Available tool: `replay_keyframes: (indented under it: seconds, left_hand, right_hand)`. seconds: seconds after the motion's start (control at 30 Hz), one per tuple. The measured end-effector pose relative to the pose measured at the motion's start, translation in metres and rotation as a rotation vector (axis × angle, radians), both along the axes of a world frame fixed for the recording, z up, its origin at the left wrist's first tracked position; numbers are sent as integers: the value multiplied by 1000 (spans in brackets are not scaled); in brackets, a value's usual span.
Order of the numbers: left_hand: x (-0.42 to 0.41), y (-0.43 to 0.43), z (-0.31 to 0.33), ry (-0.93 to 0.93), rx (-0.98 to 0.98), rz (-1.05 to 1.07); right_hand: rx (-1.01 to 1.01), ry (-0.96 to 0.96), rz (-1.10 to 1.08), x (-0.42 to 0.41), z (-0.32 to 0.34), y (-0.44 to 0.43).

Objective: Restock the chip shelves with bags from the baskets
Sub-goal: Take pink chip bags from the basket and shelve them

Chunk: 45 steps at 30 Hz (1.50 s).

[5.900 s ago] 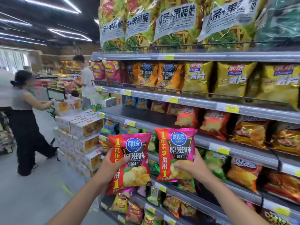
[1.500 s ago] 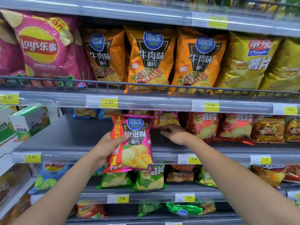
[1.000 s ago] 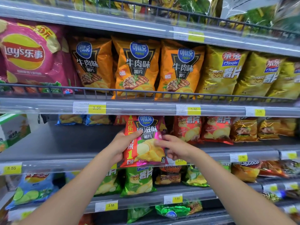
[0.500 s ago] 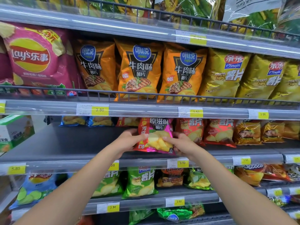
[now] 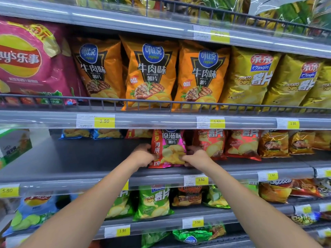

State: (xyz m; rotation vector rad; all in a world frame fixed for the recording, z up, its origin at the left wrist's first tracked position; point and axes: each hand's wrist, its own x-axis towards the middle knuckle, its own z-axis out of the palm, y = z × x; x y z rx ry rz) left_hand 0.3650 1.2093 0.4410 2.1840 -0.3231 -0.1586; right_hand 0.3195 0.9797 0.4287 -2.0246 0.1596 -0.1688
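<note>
**Desk:** What does the frame show?

**Photographer:** A stocker's left hand (image 5: 143,155) and right hand (image 5: 197,156) clasp a red chip bag (image 5: 167,149) by its two side edges. They stand it upright on the grey middle shelf (image 5: 80,158), where its base appears to rest on the deck behind the price rail (image 5: 161,181).

**Desk:** Why held from both sides?

**Photographer:** Probably to keep the puffed, slippery bag square and face-out while it is seated. It sits just left of the red potato-chip bags (image 5: 211,144), with a like-coloured bag (image 5: 138,134) further back to its left.

**Desk:** And the bag relative to the hands?

**Photographer:** Directly between them, touching both. Fingers curl round each edge, so both hands are grasping it.
</note>
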Motion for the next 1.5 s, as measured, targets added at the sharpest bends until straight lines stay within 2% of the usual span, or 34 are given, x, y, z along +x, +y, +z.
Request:
replay_keyframes:
  seconds: [0.17, 0.4, 0.63, 0.9, 1.03, 1.2, 1.37, 1.5]
  left_hand:
    - [14, -8, -7, -3, -4, 33]
    - [35, -19, -10, 20, -58, 66]
    - [53, -22, -14, -12, -83, 83]
    - [53, -17, -16, -3, -97, 92]
    - [42, -10, -14, -27, -25, 93]
    - [8, -5, -3, -95, 64, 33]
    - [-24, 2, 0, -213, 151, 2]
    - [-44, 0, -7, -379, 336, -29]
  right_hand:
    - [-222, 57, -68, 13, -4, -6]
    - [-215, 54, -111, 44, -11, -11]
    - [-421, 25, -158, 66, -19, -7]
    - [-390, 80, -151, 69, -19, -6]
    - [-381, 70, -165, 52, -13, 1]
    - [-377, -54, -146, 20, -13, 6]
    - [-542, -23, -136, -14, -10, 4]
    - [-718, -86, -148, -44, -16, -8]
